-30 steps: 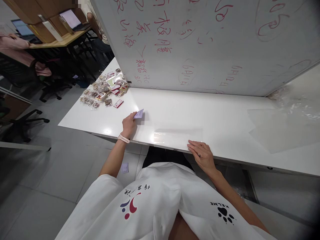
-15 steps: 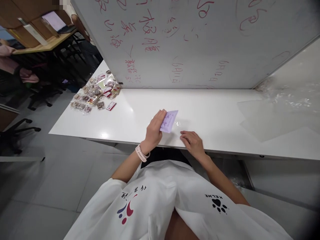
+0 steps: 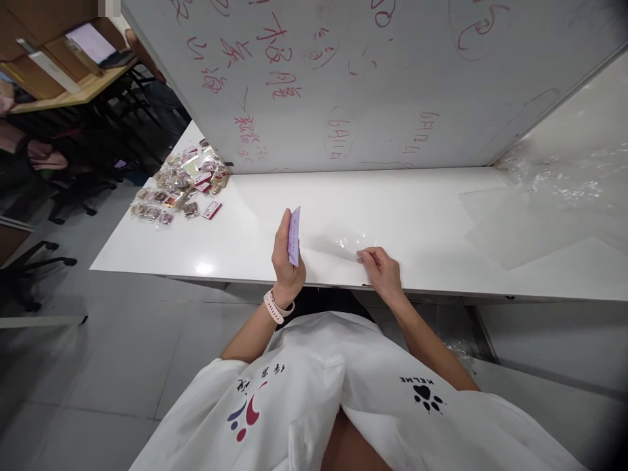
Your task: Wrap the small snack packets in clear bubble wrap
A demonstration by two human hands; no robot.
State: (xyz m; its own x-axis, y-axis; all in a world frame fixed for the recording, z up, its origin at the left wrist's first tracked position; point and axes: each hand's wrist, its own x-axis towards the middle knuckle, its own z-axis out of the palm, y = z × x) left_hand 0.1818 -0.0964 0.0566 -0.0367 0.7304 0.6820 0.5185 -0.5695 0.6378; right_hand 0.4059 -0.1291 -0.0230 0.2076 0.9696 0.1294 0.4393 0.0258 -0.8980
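My left hand is closed around a flat lilac packet with small printing, held nearly on edge above the white table. Between the hands a clear plastic bag shows by its glints; its outline is hard to make out. Thumb and fingers of my right hand pinch the bag's right end, close to the table's front edge. A pale pink watch band circles my left wrist.
Several small wrapped packets and red-and-white cards lie in a pile at the table's left end. A whiteboard with red writing stands along the back. Clear plastic sheets cover the right side. Another person sits at the far left.
My left hand has moved left and turned the lilac packet from facing up to nearly edge-on. My right hand now pinches the clear bag, which shows more plainly between the hands.
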